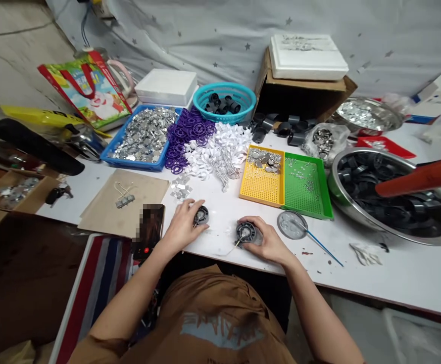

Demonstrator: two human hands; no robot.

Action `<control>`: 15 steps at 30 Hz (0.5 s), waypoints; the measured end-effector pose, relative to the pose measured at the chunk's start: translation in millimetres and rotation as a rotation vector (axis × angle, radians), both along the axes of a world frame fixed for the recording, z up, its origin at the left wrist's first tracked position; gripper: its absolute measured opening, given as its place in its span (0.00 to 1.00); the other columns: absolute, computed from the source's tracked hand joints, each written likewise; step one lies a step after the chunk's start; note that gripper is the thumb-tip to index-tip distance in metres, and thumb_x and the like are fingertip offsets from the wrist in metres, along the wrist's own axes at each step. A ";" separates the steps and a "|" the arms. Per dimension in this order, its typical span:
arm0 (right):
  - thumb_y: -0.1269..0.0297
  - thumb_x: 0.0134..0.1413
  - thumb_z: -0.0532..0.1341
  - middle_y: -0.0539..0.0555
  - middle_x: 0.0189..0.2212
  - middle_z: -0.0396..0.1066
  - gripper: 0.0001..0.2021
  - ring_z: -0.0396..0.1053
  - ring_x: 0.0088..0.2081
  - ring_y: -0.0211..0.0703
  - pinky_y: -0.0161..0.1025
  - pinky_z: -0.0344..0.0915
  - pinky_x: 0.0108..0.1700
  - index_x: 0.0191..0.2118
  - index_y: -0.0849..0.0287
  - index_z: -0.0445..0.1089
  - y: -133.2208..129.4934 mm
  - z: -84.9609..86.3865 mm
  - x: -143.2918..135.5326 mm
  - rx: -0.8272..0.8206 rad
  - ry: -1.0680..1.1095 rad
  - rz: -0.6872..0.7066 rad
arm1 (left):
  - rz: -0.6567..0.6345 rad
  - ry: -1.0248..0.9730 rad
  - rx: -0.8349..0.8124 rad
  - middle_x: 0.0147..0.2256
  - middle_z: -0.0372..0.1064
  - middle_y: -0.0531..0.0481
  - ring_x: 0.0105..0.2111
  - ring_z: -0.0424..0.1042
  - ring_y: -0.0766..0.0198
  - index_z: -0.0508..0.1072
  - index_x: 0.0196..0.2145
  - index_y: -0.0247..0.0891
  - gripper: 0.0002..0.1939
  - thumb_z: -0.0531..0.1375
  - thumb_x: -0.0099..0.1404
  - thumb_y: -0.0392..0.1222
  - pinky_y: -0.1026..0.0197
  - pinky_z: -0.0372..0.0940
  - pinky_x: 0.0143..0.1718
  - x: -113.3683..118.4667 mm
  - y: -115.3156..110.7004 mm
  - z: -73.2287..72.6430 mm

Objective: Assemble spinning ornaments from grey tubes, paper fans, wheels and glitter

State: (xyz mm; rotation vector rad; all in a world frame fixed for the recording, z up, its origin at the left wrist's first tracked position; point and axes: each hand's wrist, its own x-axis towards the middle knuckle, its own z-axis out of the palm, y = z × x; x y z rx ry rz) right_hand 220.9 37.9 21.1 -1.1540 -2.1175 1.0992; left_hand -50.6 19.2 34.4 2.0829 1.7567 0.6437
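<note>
At the table's front edge, my left hand curls its thumb and fingers round a round dark part. To its right, my right hand grips a similar round part, from which a pale cord trails onto the white table. The two parts are apart. Beyond my left hand lie flat silvery pieces. Right of my right hand sits a shallow round dish with a blue stick leaning on it.
Behind are a blue tray of metal pieces, purple rings, white ribbons, a yellow tray and a green tray. A steel bowl of black parts stands right; a phone lies left.
</note>
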 end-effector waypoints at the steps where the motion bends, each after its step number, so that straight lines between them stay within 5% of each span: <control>1: 0.72 0.42 0.64 0.57 0.50 0.69 0.27 0.68 0.52 0.49 0.50 0.63 0.56 0.53 0.56 0.64 4.4 -0.1 -0.3 0.018 0.020 0.035 | -0.030 0.007 -0.073 0.49 0.64 0.41 0.49 0.67 0.48 0.64 0.57 0.41 0.30 0.65 0.56 0.39 0.45 0.64 0.51 -1.3 4.2 -4.4; 4: 0.77 0.42 0.59 0.57 0.53 0.68 0.30 0.66 0.56 0.48 0.50 0.61 0.59 0.55 0.55 0.63 15.6 -2.7 -0.3 0.047 0.067 0.158 | -0.142 -0.030 -0.122 0.46 0.67 0.44 0.48 0.68 0.52 0.65 0.56 0.42 0.30 0.64 0.56 0.35 0.48 0.65 0.50 12.5 13.1 -14.1; 8: 0.78 0.40 0.56 0.58 0.62 0.59 0.40 0.58 0.63 0.50 0.55 0.55 0.63 0.63 0.53 0.55 18.7 -8.6 8.2 0.086 0.064 0.225 | -0.245 -0.148 -0.067 0.48 0.67 0.44 0.48 0.68 0.53 0.64 0.57 0.43 0.31 0.66 0.57 0.44 0.50 0.65 0.50 23.2 44.1 -8.7; 12: 0.73 0.45 0.59 0.59 0.63 0.57 0.38 0.56 0.64 0.53 0.57 0.55 0.63 0.64 0.54 0.53 11.7 -10.5 19.5 0.101 0.113 0.130 | 0.074 -0.092 -0.008 0.43 0.67 0.43 0.49 0.64 0.49 0.73 0.40 0.38 0.11 0.64 0.58 0.39 0.47 0.59 0.54 6.2 107.8 -3.8; 15: 0.70 0.48 0.61 0.59 0.59 0.63 0.31 0.61 0.61 0.52 0.55 0.61 0.60 0.60 0.54 0.60 11.4 -11.7 22.4 0.123 0.110 -0.007 | 0.164 -0.120 0.006 0.41 0.66 0.41 0.50 0.61 0.47 0.70 0.31 0.36 0.06 0.61 0.55 0.28 0.45 0.55 0.55 -1.3 143.4 -11.4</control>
